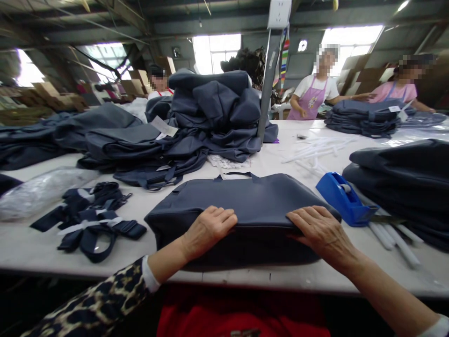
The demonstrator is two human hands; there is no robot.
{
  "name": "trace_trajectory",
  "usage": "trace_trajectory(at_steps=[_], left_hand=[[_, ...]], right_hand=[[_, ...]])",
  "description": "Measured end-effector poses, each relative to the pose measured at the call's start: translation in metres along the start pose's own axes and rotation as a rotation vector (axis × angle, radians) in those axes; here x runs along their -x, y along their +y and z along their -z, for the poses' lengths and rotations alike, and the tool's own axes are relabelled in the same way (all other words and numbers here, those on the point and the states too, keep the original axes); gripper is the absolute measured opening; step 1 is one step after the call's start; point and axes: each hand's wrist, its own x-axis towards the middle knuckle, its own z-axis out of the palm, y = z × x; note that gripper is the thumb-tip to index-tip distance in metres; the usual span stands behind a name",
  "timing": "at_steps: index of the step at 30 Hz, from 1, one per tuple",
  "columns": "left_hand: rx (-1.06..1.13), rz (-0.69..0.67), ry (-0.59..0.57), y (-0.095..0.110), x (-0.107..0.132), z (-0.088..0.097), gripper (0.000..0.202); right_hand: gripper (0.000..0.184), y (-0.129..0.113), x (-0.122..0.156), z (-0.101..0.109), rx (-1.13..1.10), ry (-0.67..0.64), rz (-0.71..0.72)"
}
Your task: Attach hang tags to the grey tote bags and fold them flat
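A dark navy bag (245, 201) lies on the table right in front of me, its piped front edge toward my body and a thin handle at its far side. My left hand (212, 227) grips that edge left of the middle, fingers curled over the top. Farther right along the same edge, my right hand (321, 231) is closed on the bag too, its thumb beneath the edge. A blue tape dispenser (343, 199) stands just beyond my right hand. Bundled navy straps (96, 222) with white bands lie to the left.
A tall heap of navy bags (213, 107) rises behind, beside a metal post (269, 79). Stacked bags (403, 187) and white tubes (396, 238) are at right. Clear plastic (42, 187) lies left on the white table (273, 161). Several people (314, 89) stand across it.
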Motion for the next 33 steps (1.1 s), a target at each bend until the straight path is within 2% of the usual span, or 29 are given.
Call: trace_trajectory(at_steps=[2, 4, 8, 10, 15, 18, 21, 23, 25, 28, 30, 33], left_hand=[[-0.023, 0.063, 0.015, -0.007, 0.01, 0.008, 0.025], [-0.034, 0.139, -0.022, -0.011, 0.018, 0.017, 0.038], [0.005, 0.163, -0.166, -0.008, 0.027, 0.029, 0.04], [0.003, 0.166, -0.185, -0.002, 0.03, 0.031, 0.042], [-0.108, 0.17, -0.152, 0.019, 0.04, 0.022, 0.034], [-0.165, 0.134, -0.095, 0.024, 0.046, 0.018, 0.027], [-0.113, 0.121, -0.083, 0.019, 0.051, 0.024, 0.039], [-0.062, 0.168, -0.098, 0.014, 0.054, 0.032, 0.055], [-0.06, 0.235, -0.122, 0.01, 0.055, 0.038, 0.06], [-0.134, 0.312, -0.175, 0.005, 0.051, 0.035, 0.046], [-0.192, 0.333, -0.196, 0.0, 0.047, 0.023, 0.035], [-0.256, 0.326, -0.144, -0.01, 0.047, 0.0, 0.017]], right_hand=[[0.025, 0.001, 0.004, 0.0, 0.003, -0.018, -0.003], [0.028, 0.001, 0.006, 0.001, 0.017, -0.027, -0.01], [0.029, 0.002, 0.007, 0.004, 0.046, -0.032, -0.028], [0.025, 0.0, 0.009, 0.003, 0.054, -0.037, -0.022], [0.007, -0.008, 0.023, -0.003, 0.074, -0.047, 0.012], [0.016, -0.011, 0.029, -0.009, 0.079, -0.009, 0.003], [0.023, -0.01, 0.029, -0.015, 0.096, 0.019, -0.045], [0.023, -0.008, 0.027, -0.017, 0.109, 0.033, -0.06], [0.021, -0.006, 0.025, -0.019, 0.113, 0.052, -0.052], [0.018, -0.004, 0.022, -0.02, 0.125, 0.051, -0.054], [0.018, -0.005, 0.02, -0.02, 0.142, 0.033, -0.067], [0.021, -0.006, 0.016, -0.021, 0.167, 0.031, -0.059]])
